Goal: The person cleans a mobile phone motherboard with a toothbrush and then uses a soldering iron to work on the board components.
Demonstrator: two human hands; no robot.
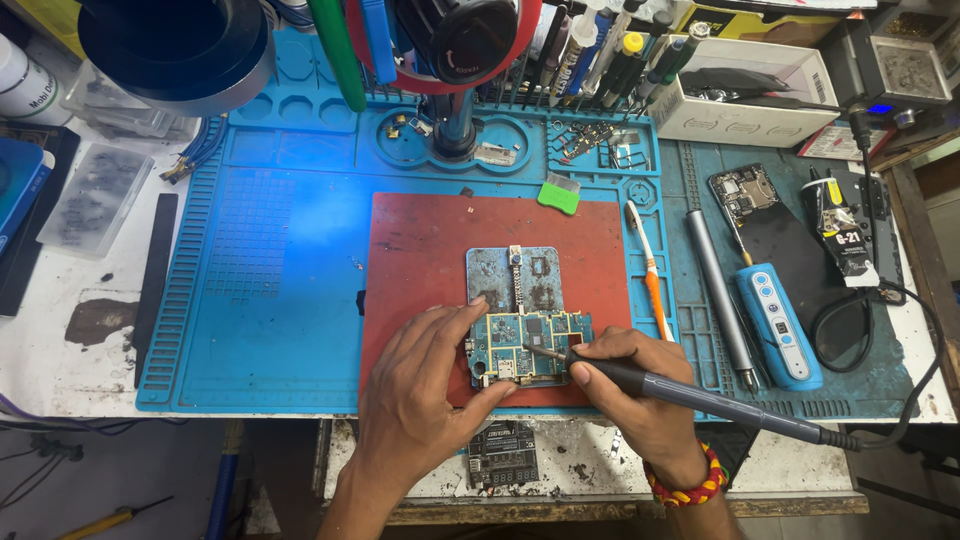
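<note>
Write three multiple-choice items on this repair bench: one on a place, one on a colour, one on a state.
1. Where does the circuit board lie?
A. on the red pad
B. in the white box
C. on the bare white table

2. What colour is the large work mat under the red pad?
A. green
B. blue
C. black

3. What is the right hand doing?
A. resting empty
B. holding a soldering iron with its tip on the board
C. lifting the toothbrush

Answers:
1. A, the board sits in a metal holder on the red pad.
2. B, blue mat shows all around the pad.
3. B, the soldering iron sits in the fingers, tip at the board, while the left hand steadies the board's edge.
</note>
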